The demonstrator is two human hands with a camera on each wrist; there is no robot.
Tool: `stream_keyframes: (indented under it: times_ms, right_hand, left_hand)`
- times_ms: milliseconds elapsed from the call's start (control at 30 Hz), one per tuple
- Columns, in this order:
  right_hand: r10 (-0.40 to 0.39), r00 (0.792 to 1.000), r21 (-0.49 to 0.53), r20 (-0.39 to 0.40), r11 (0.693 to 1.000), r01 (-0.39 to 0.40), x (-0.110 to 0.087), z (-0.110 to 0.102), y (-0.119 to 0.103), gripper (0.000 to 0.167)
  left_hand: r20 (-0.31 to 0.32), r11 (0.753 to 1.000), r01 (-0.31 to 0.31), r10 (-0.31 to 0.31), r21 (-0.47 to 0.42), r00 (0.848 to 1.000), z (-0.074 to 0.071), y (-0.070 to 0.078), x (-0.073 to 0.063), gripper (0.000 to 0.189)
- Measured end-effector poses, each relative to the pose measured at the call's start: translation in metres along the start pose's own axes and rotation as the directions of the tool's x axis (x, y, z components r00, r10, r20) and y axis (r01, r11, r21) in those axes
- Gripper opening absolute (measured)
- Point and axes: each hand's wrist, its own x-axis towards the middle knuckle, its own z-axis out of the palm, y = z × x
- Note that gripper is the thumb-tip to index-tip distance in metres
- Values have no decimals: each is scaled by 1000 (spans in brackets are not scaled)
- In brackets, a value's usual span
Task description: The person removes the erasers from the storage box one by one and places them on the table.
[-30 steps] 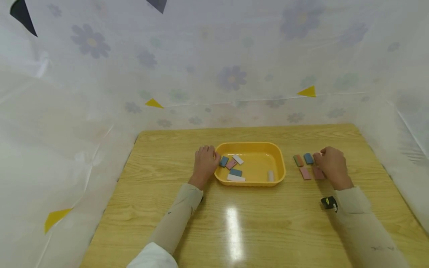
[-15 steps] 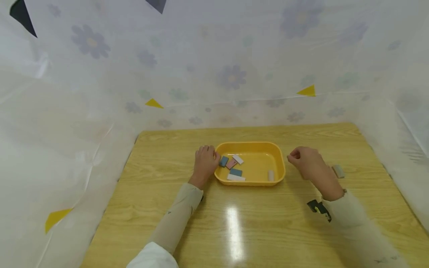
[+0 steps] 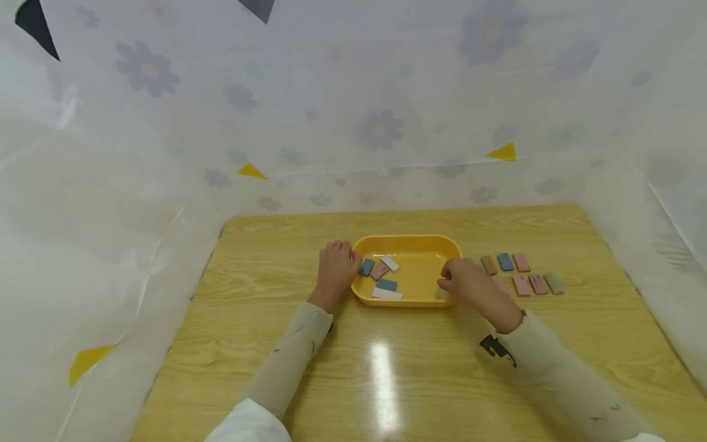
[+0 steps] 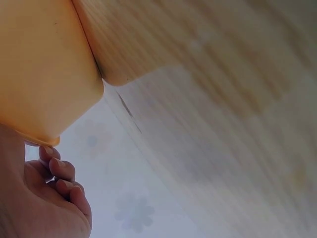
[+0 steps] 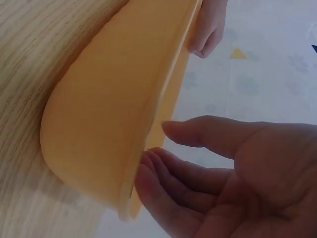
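A yellow plastic tray (image 3: 409, 302) stands on the table with several small eraser-like blocks, such as a blue block (image 3: 386, 285) and a white block (image 3: 388, 294), in its left half. My left hand (image 3: 335, 268) grips the tray's left rim, its fingers curled at the edge in the left wrist view. Over the tray's right end reaches my right hand (image 3: 469, 283), thumb and fingers apart with nothing seen between them. A pale block (image 3: 442, 294) lies just below its fingertips, partly covered. In the right wrist view, the tray wall hides some fingertips.
Right of the tray, several blocks lie in two rough rows, among them a blue block (image 3: 505, 262), a pink block (image 3: 521, 285) and a greenish block (image 3: 554, 283). A pale flowered sheet (image 3: 381, 184) surrounds the wooden table (image 3: 431, 380).
My right hand has moved left from the rows of blocks to the tray's right end, uncovering a pink block in the far row. The left hand has stayed on the rim.
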Motion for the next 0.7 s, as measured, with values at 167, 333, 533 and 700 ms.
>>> stream_keyframes:
  times_ms: [167, 333, 533, 700]
  right_hand:
    - [-25, 997, -22, 77, 999, 27, 2, 5, -4, 40]
    - [-40, 997, -116, 59, 992, 46, 1, 6, -10, 20]
    - [6, 999, -248, 41, 969, 5, 7, 17, -17, 12]
    - [36, 999, -273, 27, 962, -28, 10, 26, -19, 11]
  left_hand:
    - [-10, 1000, -7, 7, -9, 1000, 1, 0, 0, 20]
    - [-22, 999, -15, 15, -29, 1000, 1, -1, 0, 20]
    - [-5, 999, -6, 6, -40, 1000, 1, -1, -1, 21]
    - [-1, 999, -3, 3, -42, 1000, 1, -1, -2, 22]
